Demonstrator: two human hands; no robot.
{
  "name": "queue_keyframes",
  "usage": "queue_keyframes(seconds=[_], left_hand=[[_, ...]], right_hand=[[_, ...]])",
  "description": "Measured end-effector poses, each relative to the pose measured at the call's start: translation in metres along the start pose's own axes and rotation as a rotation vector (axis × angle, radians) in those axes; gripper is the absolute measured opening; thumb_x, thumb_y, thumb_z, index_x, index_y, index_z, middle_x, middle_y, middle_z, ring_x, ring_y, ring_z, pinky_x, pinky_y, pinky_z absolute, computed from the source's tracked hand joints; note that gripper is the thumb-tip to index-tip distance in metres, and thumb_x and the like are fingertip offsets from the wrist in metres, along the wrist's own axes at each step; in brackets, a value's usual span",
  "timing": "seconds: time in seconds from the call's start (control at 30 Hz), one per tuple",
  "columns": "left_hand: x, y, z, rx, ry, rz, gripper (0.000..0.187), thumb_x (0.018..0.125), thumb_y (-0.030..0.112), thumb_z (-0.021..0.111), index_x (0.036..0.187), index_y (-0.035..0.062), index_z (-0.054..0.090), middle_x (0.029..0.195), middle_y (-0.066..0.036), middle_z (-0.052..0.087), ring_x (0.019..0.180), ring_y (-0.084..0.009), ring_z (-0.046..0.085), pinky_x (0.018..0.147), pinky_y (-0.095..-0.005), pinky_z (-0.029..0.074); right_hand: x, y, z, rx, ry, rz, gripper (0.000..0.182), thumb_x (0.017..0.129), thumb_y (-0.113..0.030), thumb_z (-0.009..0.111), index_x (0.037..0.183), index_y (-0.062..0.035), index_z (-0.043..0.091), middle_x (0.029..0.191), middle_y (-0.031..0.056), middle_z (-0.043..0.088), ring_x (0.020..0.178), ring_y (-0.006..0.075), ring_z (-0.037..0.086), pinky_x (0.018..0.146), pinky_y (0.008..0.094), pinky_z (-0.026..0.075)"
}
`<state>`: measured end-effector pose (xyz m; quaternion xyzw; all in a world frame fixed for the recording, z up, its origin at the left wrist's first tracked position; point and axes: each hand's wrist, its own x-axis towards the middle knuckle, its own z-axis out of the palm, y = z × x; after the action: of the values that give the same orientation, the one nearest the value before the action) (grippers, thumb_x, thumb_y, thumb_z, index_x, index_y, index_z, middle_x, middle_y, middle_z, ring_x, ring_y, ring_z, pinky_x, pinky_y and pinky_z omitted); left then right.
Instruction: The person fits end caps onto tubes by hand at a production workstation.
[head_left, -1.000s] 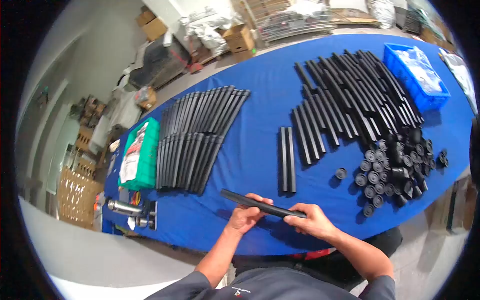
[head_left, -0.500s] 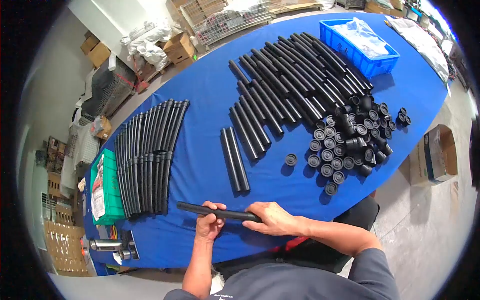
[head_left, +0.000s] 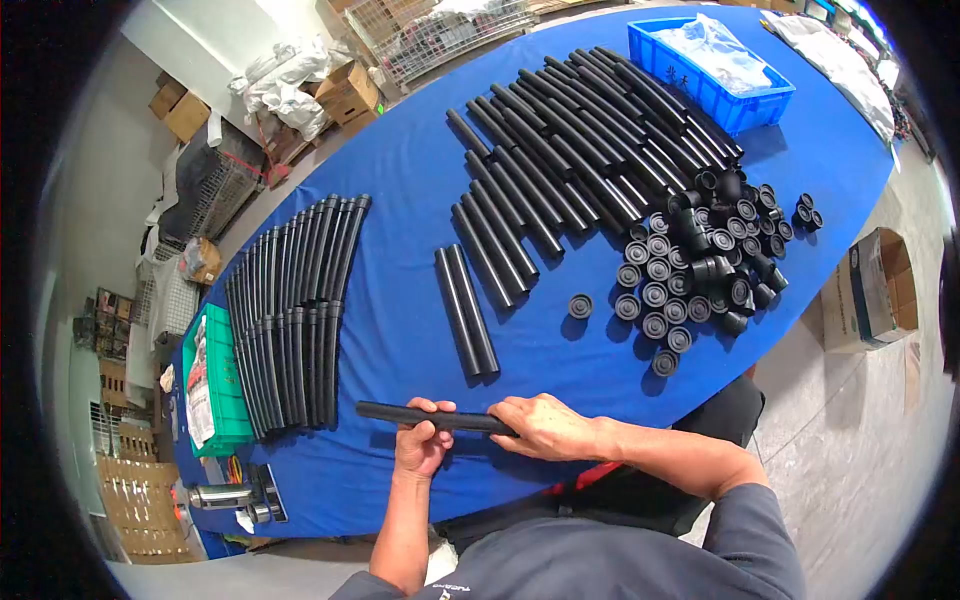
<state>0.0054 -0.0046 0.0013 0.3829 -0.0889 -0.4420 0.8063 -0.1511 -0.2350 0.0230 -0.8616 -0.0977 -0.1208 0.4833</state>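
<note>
Both hands hold one black tube level above the blue cloth near the front edge. My left hand is wrapped round its middle from below. My right hand grips the right end, and the palm hides the tip. Beyond the hands, two black tubes lie side by side. A large group of black tubes spreads behind them. Round black caps lie in a loose pile to the right, with one single cap apart from it.
Rows of capped tubes lie at the left beside a green crate. A blue crate holds plastic bags at the back right. Metal tools lie at the front left. A cardboard box is on the floor at the right.
The camera view has shifted slightly. Both hands keep their hold on the tube, which stays nearly level in about the same place.
</note>
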Motion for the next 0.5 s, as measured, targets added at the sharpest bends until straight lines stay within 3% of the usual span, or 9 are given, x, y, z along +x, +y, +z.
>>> queue_keyframes(seconds=[0.5], left_hand=[[-0.0003,-0.0008,-0.0006,-0.032,-0.015,0.01,0.034,0.085,0.007,0.08,0.115,0.0047,0.064,0.119,-0.024,0.068,0.077,-0.0223,0.072,0.062,-0.033,0.062]], right_hand=[[0.0032,-0.0059,-0.0073,0.077,0.003,0.008,0.027,0.094,-0.021,0.067,0.104,0.0002,0.055,0.087,0.0212,0.064,0.078,0.0434,0.065,0.067,0.0536,0.052]])
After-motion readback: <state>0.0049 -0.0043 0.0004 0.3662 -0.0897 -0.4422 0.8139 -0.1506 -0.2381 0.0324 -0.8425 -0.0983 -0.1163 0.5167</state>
